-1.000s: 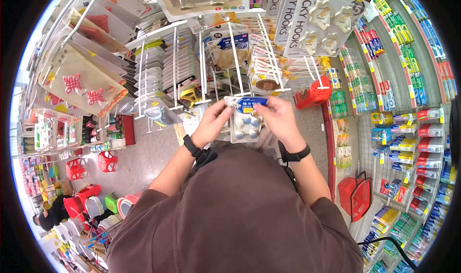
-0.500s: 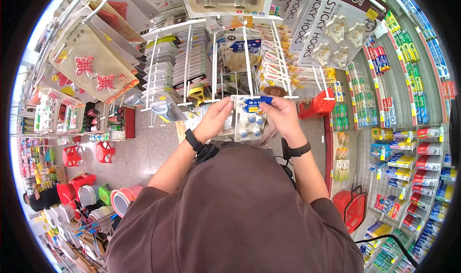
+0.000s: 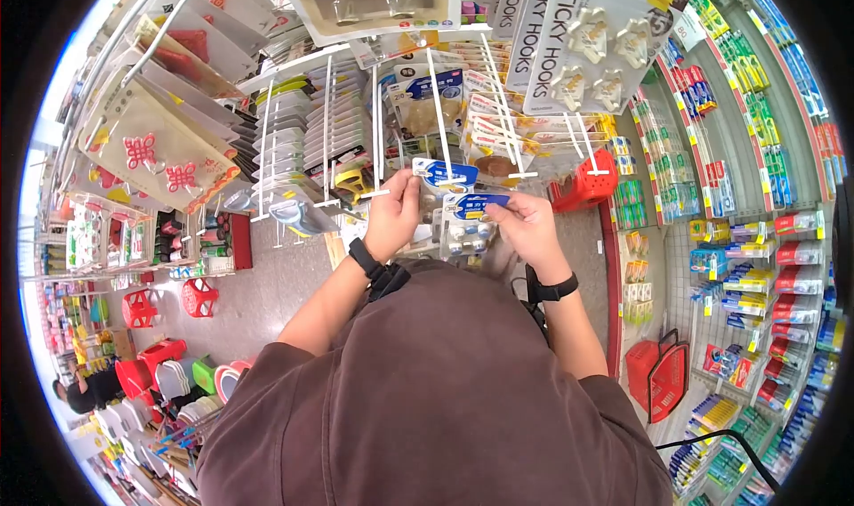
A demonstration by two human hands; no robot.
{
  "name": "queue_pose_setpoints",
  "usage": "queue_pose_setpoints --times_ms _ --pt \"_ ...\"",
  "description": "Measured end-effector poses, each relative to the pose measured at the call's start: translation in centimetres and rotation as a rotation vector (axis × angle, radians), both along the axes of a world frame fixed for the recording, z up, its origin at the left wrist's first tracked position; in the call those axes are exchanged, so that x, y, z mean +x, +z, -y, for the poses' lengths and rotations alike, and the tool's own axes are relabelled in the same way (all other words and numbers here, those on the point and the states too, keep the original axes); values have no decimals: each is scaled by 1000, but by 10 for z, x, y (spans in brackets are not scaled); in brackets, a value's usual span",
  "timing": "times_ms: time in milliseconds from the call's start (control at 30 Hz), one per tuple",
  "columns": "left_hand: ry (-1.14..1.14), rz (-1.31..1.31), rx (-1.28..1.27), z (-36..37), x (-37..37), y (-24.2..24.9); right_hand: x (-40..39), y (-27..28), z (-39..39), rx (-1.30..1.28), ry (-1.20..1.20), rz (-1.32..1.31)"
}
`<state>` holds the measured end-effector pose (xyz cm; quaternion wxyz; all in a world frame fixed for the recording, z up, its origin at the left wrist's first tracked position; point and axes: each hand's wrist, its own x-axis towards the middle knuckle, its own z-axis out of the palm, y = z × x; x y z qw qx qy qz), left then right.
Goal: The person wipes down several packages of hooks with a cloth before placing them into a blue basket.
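Note:
My right hand (image 3: 531, 232) pinches the top right corner of a blister pack of hooks (image 3: 464, 234), which has a blue header and small white and blue pieces under clear plastic. Just behind and above it is a second blue-headed pack (image 3: 443, 175). My left hand (image 3: 397, 209) is closed at that pack's left edge, thumb and fingers together. The front end of a white display prong (image 3: 442, 141) overlaps the second pack in this view. The lower part of the second pack is hidden behind the first.
White prongs hold rows of carded packs (image 3: 342, 114) ahead. A large sticky hooks card (image 3: 594, 52) hangs at upper right. A red plastic basket (image 3: 585, 184) is beyond my right hand, another red basket (image 3: 656, 377) by the right shelves. Red stools (image 3: 199, 298) stand left.
Both hands were at one pack; now my left hand is at a second blue-headed pack behind it, while my right keeps the first. The view has shifted slightly to the right.

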<state>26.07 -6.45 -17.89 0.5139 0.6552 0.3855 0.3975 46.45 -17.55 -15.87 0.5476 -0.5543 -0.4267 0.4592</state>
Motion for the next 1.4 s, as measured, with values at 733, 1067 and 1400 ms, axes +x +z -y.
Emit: queue_pose_setpoints --times_ms 733,1067,1400 --pt "-219 -117 -37 -1 -21 -2 -7 7 11 24 -16 -30" --pt "-563 -57 -57 10 -41 14 -11 6 8 59 -11 -58" --pt "-166 81 -137 8 -31 1 24 -13 41 110 -260 -214"
